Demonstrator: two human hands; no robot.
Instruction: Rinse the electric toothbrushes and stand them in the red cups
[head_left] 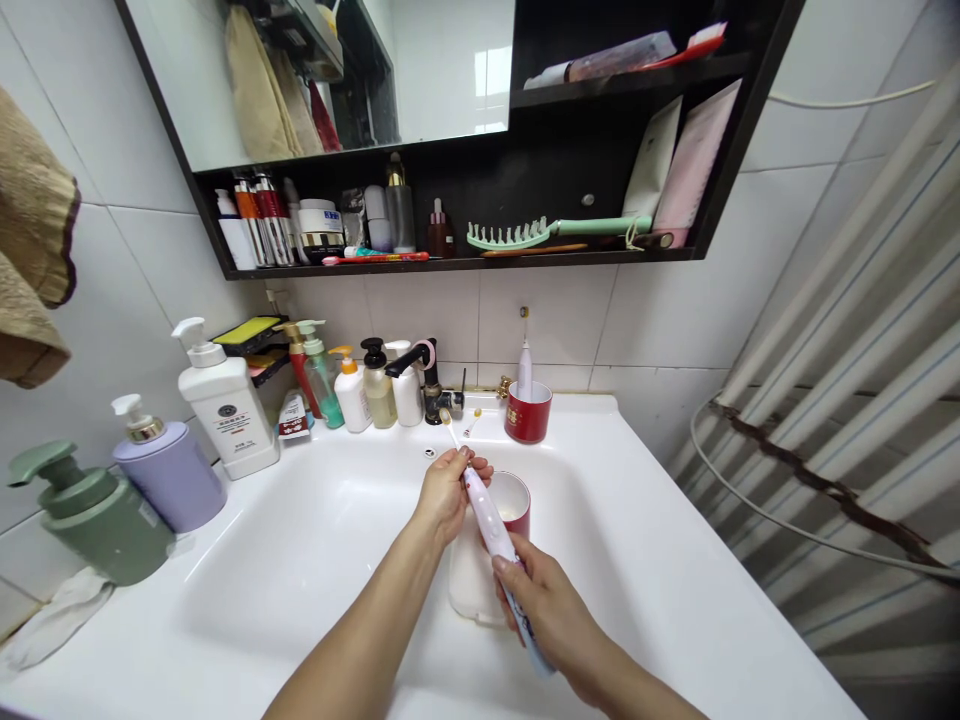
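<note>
Both my hands hold a white and pink electric toothbrush [484, 510] over the white sink basin [300, 560]. My left hand [444, 492] is closed, its fingers pinched round the upper end just below the brush head [448, 420]. My right hand [551, 612] is wrapped round the lower handle. Right behind the toothbrush is a red cup [516, 497] with a white inside; a white object [469, 585] lies under it in the basin. I cannot tell whether the cup rests on it.
A black tap [420, 375] stands at the back with several pump bottles [352, 385]. A second red cup [527, 412] holds another toothbrush. Large pump bottles [221, 400] line the left rim. A dark shelf [465, 262] with a green comb [525, 233] hangs overhead. Pipes run on the right.
</note>
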